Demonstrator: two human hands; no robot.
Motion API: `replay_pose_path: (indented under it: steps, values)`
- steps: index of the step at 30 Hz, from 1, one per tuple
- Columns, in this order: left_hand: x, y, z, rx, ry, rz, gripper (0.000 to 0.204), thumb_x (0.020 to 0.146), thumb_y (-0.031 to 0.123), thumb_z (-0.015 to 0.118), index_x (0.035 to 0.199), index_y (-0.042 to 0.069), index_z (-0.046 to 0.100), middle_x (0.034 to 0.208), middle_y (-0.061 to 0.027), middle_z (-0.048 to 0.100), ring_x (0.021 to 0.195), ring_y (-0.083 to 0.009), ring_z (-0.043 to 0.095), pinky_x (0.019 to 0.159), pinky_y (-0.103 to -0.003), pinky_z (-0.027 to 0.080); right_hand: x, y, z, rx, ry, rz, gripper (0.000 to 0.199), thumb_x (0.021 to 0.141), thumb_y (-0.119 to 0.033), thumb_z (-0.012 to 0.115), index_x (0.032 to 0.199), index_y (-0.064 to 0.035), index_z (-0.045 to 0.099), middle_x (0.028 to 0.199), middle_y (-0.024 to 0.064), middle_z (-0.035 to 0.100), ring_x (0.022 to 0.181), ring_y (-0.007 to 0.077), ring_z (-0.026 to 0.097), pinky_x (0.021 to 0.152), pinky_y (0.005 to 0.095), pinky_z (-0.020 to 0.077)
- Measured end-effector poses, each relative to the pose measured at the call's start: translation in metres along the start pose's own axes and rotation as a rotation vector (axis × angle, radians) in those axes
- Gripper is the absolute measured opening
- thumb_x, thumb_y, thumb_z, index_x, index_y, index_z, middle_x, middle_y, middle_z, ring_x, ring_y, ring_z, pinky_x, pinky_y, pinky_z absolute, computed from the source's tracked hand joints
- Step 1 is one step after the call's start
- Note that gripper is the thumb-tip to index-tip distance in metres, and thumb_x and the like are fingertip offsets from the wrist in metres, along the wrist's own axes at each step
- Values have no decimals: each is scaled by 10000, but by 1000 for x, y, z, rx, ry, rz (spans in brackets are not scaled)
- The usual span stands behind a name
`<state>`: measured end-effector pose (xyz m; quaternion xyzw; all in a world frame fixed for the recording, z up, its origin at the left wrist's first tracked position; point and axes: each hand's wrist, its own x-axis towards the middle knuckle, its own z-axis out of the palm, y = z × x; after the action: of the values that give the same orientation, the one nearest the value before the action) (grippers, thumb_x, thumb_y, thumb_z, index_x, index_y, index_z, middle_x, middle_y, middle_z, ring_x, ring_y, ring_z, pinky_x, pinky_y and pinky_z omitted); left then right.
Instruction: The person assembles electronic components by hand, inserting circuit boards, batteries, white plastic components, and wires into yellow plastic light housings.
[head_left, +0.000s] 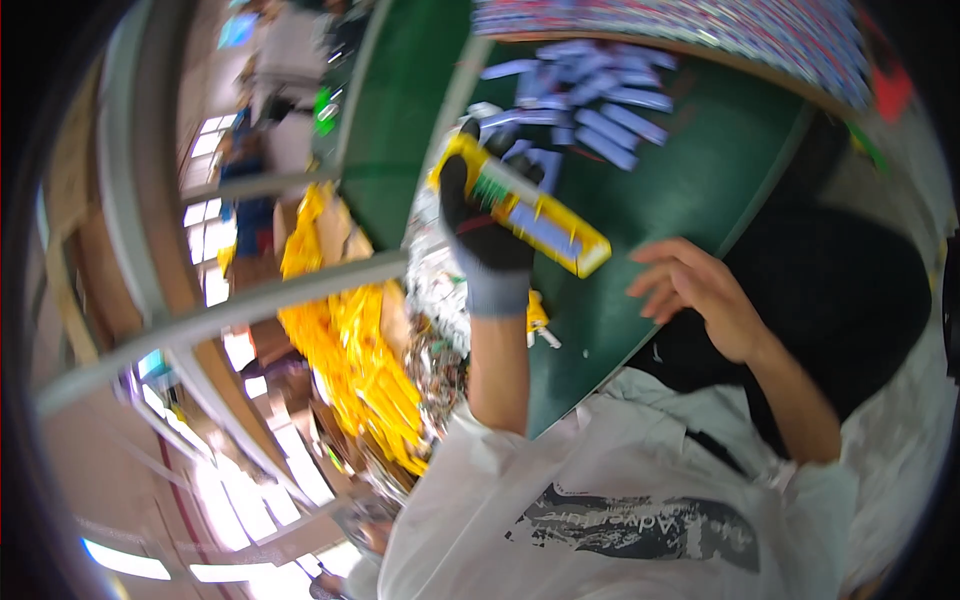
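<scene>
My left hand, in a black and grey glove, is closed round a long yellow plastic case. The case is tilted above the green table, with a green ribbed part and a blue-violet strip showing in it. Its lower end points toward my bare right hand, which hovers near the table edge, fingers apart and touching nothing visible. Beyond the case lies a loose heap of blue-violet strips. Motion blur hides finer detail.
A dense stack of thin blue, red and white pieces stands at the far edge. To the left are yellow plastic pieces, a pile of shiny clear and silvery bits and a grey metal rail. A small yellow piece lies beside my left forearm.
</scene>
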<state>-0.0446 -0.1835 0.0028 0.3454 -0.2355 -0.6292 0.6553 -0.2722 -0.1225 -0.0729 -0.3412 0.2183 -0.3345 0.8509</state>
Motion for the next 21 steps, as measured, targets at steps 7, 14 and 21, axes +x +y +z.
replay_pose_path:
  steps: [7,14,21]
  values:
    - [177,78,-88,347,175,73,269,891,321,603,991,72,577,846,-106,627,742,-250,617,708,-397,516,-15,11,-6,-339,222,-81,427,836,-69,637,1238,-38,494,922,67,653,729,87,593,634,217,497]
    - [291,164,-205,221,244,-32,267,858,274,630,1022,76,558,886,-144,624,797,-333,625,776,-485,525,-3,6,0,-600,155,-98,320,820,-94,685,1125,-45,600,841,55,680,608,90,657,480,218,505]
    - [370,179,-273,540,331,-6,291,854,229,636,1083,62,572,940,-153,632,791,-288,629,739,-417,537,-12,17,-7,-728,193,-224,135,833,-47,666,960,-1,659,657,60,645,545,81,635,459,211,500]
